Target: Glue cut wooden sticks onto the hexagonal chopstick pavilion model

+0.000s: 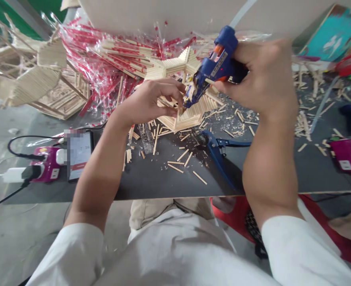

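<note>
In the head view, my right hand (261, 75) is wrapped round a blue glue gun (220, 59) with a glue stick (242, 12) coming out of its back end. The gun's nozzle points down and left, close to the fingertips of my left hand (160, 97). Those fingers are bent and pinched at the pale wooden stick structure (190, 115); what lies between them is hidden. Panels of sticks set side by side make up this structure, which rests on the dark table (151, 184).
Blue cutting pliers (220, 157) lie near the table's front edge among loose stick pieces (199, 178). Left are a phone (80, 155), a purple power socket (48, 161) and a larger stick structure (48, 79). Wrapped chopsticks (127, 51) pile up behind. Another purple socket (348, 155) sits right.
</note>
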Demonstrator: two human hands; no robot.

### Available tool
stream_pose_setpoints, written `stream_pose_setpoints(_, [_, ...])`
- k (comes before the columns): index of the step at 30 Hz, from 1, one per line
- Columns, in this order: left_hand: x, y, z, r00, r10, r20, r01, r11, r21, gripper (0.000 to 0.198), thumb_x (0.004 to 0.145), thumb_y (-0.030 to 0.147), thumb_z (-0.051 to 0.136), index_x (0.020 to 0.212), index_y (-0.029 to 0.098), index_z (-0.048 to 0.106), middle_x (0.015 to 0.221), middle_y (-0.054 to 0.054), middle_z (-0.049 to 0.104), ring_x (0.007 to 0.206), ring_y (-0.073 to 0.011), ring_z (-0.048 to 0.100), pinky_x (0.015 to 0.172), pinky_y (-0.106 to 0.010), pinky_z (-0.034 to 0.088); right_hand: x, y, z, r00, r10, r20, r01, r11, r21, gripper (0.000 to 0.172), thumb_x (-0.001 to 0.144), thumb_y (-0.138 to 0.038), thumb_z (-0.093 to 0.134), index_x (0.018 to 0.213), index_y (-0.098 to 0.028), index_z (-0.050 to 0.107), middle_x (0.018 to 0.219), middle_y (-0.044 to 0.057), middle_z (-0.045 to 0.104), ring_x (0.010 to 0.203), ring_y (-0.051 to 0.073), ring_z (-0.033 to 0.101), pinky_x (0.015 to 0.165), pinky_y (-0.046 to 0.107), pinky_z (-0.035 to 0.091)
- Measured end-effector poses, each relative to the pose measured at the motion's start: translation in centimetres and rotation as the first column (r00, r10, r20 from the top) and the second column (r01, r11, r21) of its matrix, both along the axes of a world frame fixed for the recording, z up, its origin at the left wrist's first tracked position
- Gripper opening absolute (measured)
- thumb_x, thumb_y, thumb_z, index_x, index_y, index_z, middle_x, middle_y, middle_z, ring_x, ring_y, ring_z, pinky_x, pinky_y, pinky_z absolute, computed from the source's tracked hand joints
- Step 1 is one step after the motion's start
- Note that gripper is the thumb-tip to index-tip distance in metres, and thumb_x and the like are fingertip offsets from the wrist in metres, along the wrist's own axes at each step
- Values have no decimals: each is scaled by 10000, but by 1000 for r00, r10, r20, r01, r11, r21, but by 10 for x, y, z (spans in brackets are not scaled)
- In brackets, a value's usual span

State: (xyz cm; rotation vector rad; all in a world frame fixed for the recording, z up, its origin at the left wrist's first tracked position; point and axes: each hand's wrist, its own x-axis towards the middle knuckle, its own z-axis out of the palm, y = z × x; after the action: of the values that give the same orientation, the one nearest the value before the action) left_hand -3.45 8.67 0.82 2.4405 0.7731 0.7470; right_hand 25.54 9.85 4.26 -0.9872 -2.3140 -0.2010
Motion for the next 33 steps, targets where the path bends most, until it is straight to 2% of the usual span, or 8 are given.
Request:
stream_pose_setpoints(4, [0,0,-1,1000,4,8,-4,1000,2,349,905,545,767,952,200,788,1153,-63,751,1122,-266,724,991,-433,599,1,2,-1,1000,4,-23,-4,1000,-7,201,739,-247,802,907,-218,695,792,-14,643,687,137,521,641,295,296])
stream_pose_setpoints(7, [0,1,-3,1000,-10,20,10,1000,7,315,916,509,768,966,199,790,1184,-71,754,1178,-275,717,1046,-441,584,1,1,0,999,8,-37,-8,1000,-5,200,733,-241,813,898,-214,703,788,-16,649,678,128,510,630,291,284])
stream_pose_setpoints(13, [-2,3,-5,998,-23,51,25,999,-29,301,894,483,804,971,194,774,1220,-92,753,1200,-295,712,1069,-463,592,3,3,-1,996,31,-81,-31,1000,-5,283,752,-243,814,1029,-207,770,821,-9,698,694,138,563,645,287,333])
stream_pose_setpoints(19, [-2,2,-10,992,12,129,-2,997,-77,404,857,446,840,1156,195,731,1157,-73,762,1074,-269,751,967,-424,642,6,6,-5,998,7,-63,-7,1000,-2,290,768,-298,812,1045,-230,761,859,12,739,723,186,620,659,324,408])
stream_pose_setpoints(23, [-3,3,-11,990,8,139,1,998,-69,385,840,434,847,1122,199,732,1153,-68,765,1069,-265,759,958,-413,649,7,8,-7,999,-16,-50,14,999,-38,248,775,-338,829,985,-248,732,861,17,748,722,202,641,651,345,444])
stream_pose_setpoints(28, [-3,3,-10,991,5,132,2,999,-53,355,850,441,837,1095,205,732,1166,-77,771,1068,-254,761,955,-390,653,5,8,-9,999,-21,-49,15,993,-115,241,818,-378,812,999,-259,706,899,33,744,797,233,679,736,388,499])
stream_pose_setpoints(33, [-3,3,-10,991,5,130,3,998,-59,369,837,441,855,1103,219,726,1161,-71,767,1081,-254,760,964,-393,648,4,8,-9,999,-27,-47,20,990,-142,248,825,-405,807,985,-243,708,842,17,723,745,204,652,717,370,487])
